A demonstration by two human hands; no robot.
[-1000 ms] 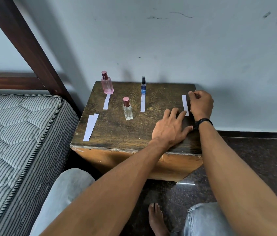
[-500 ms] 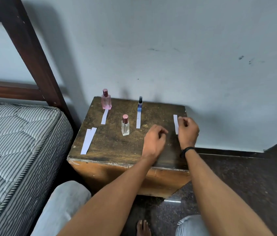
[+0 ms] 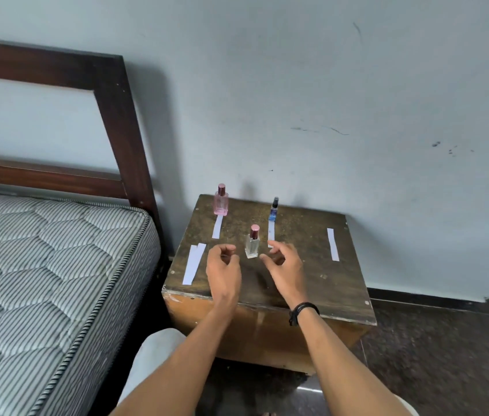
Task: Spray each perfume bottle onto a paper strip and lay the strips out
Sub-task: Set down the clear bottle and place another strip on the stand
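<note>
Partly hidden: strip (image 3: 271, 231) end, behind right hand (image 3: 283, 268) | left hand (image 3: 223, 267), right: loosely curled, empty, flanking bottle (image 3: 252, 246) | 2 strips (image 3: 193, 262) by table's (image 3: 312, 292) left edge

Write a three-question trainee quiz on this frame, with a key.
1. True or false: neither the left hand nor the right hand holds the clear bottle standing between them.
2. The lone strip near the right edge of the table lies: A) under a bottle; B) flat, with no bottle next to it; C) pinched in a hand.
3. Which wrist wears the black wristband?

Key: 1 true; 2 B; 3 the right.
</note>
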